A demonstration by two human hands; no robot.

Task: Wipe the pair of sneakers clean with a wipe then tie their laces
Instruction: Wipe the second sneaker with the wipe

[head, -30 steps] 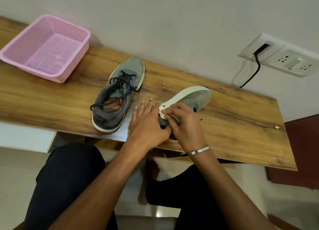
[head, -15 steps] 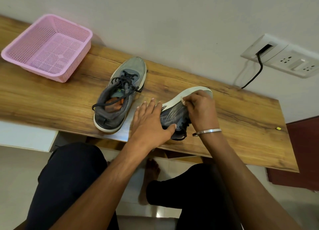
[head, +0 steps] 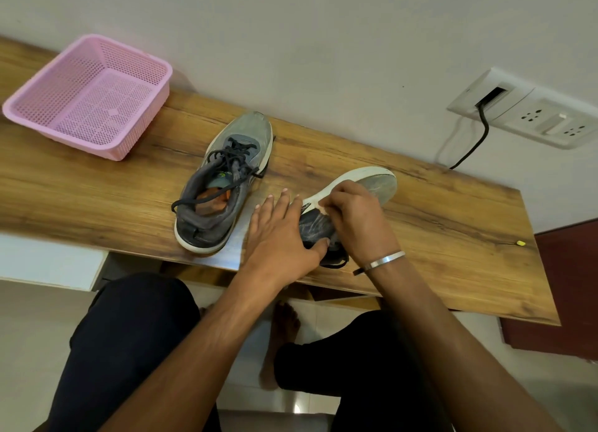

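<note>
While the left hand [head: 281, 237] lies with straight fingers over the heel end of a tilted sneaker [head: 352, 201] and its thumb presses the dark side, the right hand [head: 354, 216] curls its fingers round a small white wipe [head: 318, 205], pressed against the pale sole edge. That sneaker rests on its side near the wooden table's [head: 453, 237] front edge. Just beside it, the second sneaker [head: 223, 185] stands upright, laces loose. A pink basket [head: 90, 94] sits well apart at the left.
</note>
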